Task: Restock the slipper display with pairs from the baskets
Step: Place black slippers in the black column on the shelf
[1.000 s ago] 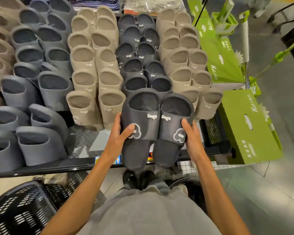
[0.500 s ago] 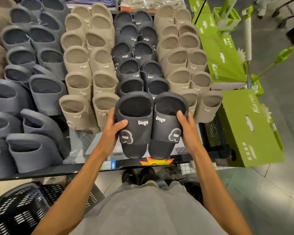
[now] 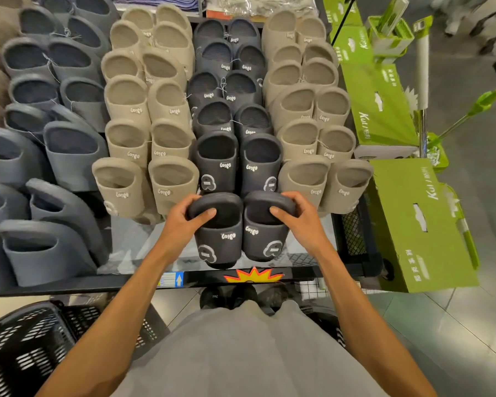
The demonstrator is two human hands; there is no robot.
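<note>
Head view: we've got the dark slipper pair (image 3: 221, 239) standing upright at the front of the dark column on the display shelf (image 3: 83, 283), with beige slippers (image 3: 172, 184) either side. Our left hand (image 3: 184, 222) curls over one slipper's top edge and our right hand (image 3: 301, 216) grips the other. The black basket (image 3: 26, 345) sits lower left, and the green boxes (image 3: 421, 222) are off right.

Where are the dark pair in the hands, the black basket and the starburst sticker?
dark pair (image 3: 219, 239), head view, front strap of its left slipper.
black basket (image 3: 20, 353), head view, slotted side wall.
starburst sticker (image 3: 254, 277), head view, its middle.
</note>
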